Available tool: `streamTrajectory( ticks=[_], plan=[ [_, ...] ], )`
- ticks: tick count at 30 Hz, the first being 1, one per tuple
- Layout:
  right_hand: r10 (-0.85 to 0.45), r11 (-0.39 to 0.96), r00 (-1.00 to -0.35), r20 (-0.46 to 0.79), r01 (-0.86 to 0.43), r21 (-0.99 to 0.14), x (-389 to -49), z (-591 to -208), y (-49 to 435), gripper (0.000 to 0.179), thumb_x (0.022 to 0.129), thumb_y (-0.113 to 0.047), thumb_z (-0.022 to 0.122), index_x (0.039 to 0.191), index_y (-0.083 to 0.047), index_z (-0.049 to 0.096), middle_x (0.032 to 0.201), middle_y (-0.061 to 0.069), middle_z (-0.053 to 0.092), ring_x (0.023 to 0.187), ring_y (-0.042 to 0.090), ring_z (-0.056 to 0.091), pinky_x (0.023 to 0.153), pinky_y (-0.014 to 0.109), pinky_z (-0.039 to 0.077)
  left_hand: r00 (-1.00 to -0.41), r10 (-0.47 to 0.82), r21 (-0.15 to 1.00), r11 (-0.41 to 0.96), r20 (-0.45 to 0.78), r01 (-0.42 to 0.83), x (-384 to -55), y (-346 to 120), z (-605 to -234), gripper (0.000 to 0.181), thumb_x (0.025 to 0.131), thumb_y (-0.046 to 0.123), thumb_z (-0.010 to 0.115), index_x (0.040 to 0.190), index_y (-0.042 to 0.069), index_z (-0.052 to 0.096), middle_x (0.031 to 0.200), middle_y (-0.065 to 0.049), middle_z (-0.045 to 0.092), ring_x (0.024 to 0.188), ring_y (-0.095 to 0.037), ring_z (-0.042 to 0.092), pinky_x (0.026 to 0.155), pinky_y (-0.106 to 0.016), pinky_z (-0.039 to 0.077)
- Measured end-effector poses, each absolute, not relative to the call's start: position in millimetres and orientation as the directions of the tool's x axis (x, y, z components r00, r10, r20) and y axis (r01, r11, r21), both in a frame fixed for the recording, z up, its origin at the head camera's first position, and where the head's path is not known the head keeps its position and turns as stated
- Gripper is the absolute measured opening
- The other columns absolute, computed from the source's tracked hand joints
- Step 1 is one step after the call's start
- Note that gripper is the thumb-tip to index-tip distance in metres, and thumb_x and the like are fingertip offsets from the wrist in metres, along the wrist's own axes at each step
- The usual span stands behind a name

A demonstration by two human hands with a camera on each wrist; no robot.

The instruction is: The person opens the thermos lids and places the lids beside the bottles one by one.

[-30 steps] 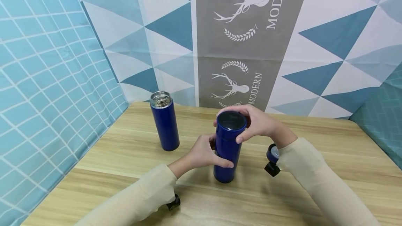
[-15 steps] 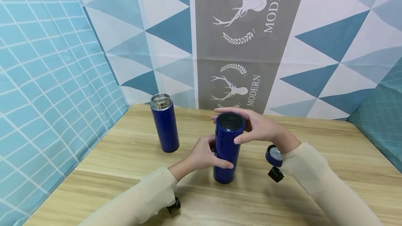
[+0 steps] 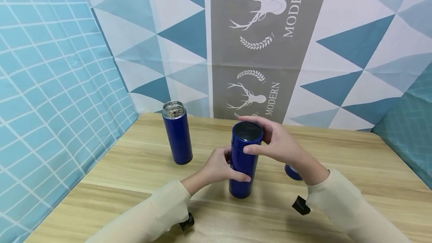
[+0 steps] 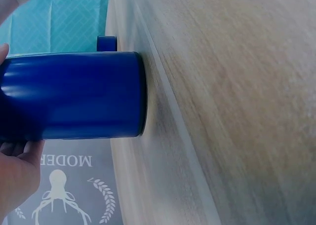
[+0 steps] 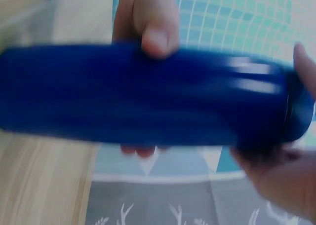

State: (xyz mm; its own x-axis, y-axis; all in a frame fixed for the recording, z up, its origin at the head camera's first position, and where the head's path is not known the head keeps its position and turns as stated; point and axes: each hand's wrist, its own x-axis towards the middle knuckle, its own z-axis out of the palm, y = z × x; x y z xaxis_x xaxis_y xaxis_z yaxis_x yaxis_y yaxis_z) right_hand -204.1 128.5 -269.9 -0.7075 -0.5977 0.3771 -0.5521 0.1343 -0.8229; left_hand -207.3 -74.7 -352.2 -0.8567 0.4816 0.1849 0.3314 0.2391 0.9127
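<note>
A capped dark blue thermos flask (image 3: 241,175) stands upright on the wooden table. My left hand (image 3: 219,166) grips its body, the thumb lying across the front; that thumb also shows in the right wrist view. My right hand (image 3: 278,143) holds the flask's lid (image 3: 248,132), which has a dark glossy top, with the thumb in front and fingers behind, partly hidden. In the right wrist view the lid end of the flask (image 5: 197,96) sits between this hand's thumb and fingers, slightly blurred. The left wrist view shows the flask's base (image 4: 138,94) at the tabletop.
A second blue flask (image 3: 179,136), uncapped with a bare steel mouth, stands to the left. Another blue lid (image 3: 293,173) lies behind my right forearm, partly hidden. The wooden table (image 3: 135,160) ends at patterned cloth walls at the back and sides.
My right hand has turned around the lid, its thumb sliding left across the front and the wrist dropping toward me. The left hand and the flask stay in place.
</note>
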Motion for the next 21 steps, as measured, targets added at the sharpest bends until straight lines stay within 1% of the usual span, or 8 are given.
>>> streamTrajectory(
  ticks=[2,5,8,11,13,16,19,21],
  plan=[
    [-0.527,0.159,-0.763,0.373,-0.52,-0.839,-196,-269,124,0.067,0.082,-0.011,0.075,0.142,-0.013,0.044,0.135,0.016,0.055,0.118,0.037,0.059,0.096,0.026,0.052,-0.859,0.478,0.913,0.243,0.182,0.328,-207,-75,-353,0.055,0.064,0.016,0.087,0.113,0.006,0.064,0.105,-0.011,0.073,0.086,-0.007,0.068,0.08,-0.023,0.056],
    [-0.442,0.177,-0.815,0.375,-0.489,-0.854,-187,-267,119,0.071,0.078,-0.008,0.078,0.141,-0.014,0.044,0.137,0.011,0.055,0.12,0.034,0.058,0.1,0.033,0.05,-0.859,0.478,0.912,0.243,0.184,0.331,-208,-74,-353,0.057,0.064,0.016,0.087,0.115,0.007,0.064,0.106,-0.011,0.073,0.088,-0.008,0.069,0.08,-0.023,0.056],
    [-0.396,0.209,-0.834,0.384,-0.489,-0.847,-182,-264,114,0.074,0.075,-0.008,0.08,0.14,-0.013,0.045,0.136,0.008,0.057,0.121,0.032,0.059,0.102,0.043,0.048,-0.858,0.478,0.913,0.237,0.188,0.332,-208,-74,-352,0.058,0.064,0.016,0.087,0.116,0.008,0.063,0.107,-0.012,0.073,0.089,-0.008,0.069,0.08,-0.023,0.056],
    [-0.37,0.246,-0.853,0.367,-0.471,-0.847,-179,-263,110,0.072,0.075,-0.011,0.081,0.139,-0.013,0.047,0.134,0.008,0.058,0.119,0.031,0.06,0.101,0.046,0.049,-0.858,0.479,0.915,0.234,0.185,0.328,-208,-74,-352,0.058,0.065,0.016,0.087,0.117,0.008,0.063,0.108,-0.012,0.073,0.09,-0.008,0.069,0.08,-0.023,0.056],
    [-0.356,0.26,-0.869,0.345,-0.446,-0.856,-178,-262,108,0.07,0.076,-0.012,0.08,0.138,-0.014,0.048,0.134,0.009,0.058,0.118,0.031,0.061,0.099,0.044,0.05,-0.859,0.479,0.917,0.233,0.182,0.324,-208,-74,-352,0.057,0.065,0.015,0.087,0.116,0.008,0.063,0.108,-0.011,0.072,0.09,-0.008,0.069,0.08,-0.022,0.056],
    [-0.341,0.265,-0.885,0.317,-0.413,-0.871,-179,-264,108,0.066,0.077,-0.014,0.079,0.136,-0.016,0.051,0.135,0.01,0.058,0.117,0.03,0.061,0.095,0.035,0.053,-0.86,0.48,0.92,0.231,0.174,0.316,-208,-74,-352,0.057,0.064,0.014,0.087,0.115,0.007,0.064,0.108,-0.011,0.072,0.09,-0.008,0.069,0.081,-0.022,0.056],
    [-0.347,0.263,-0.882,0.318,-0.417,-0.87,-182,-266,110,0.062,0.077,-0.015,0.08,0.134,-0.017,0.054,0.131,0.012,0.061,0.113,0.03,0.063,0.09,0.027,0.053,-0.859,0.483,0.921,0.234,0.167,0.311,-209,-75,-352,0.056,0.064,0.014,0.087,0.114,0.007,0.064,0.106,-0.011,0.073,0.089,-0.008,0.069,0.081,-0.022,0.056],
    [-0.359,0.266,-0.872,0.332,-0.436,-0.859,-183,-268,111,0.061,0.077,-0.015,0.08,0.132,-0.018,0.055,0.128,0.013,0.063,0.111,0.03,0.064,0.088,0.024,0.053,-0.86,0.485,0.921,0.242,0.158,0.306,-209,-75,-352,0.056,0.063,0.014,0.087,0.113,0.007,0.065,0.105,-0.01,0.073,0.088,-0.007,0.068,0.08,-0.022,0.056]
  ],
)
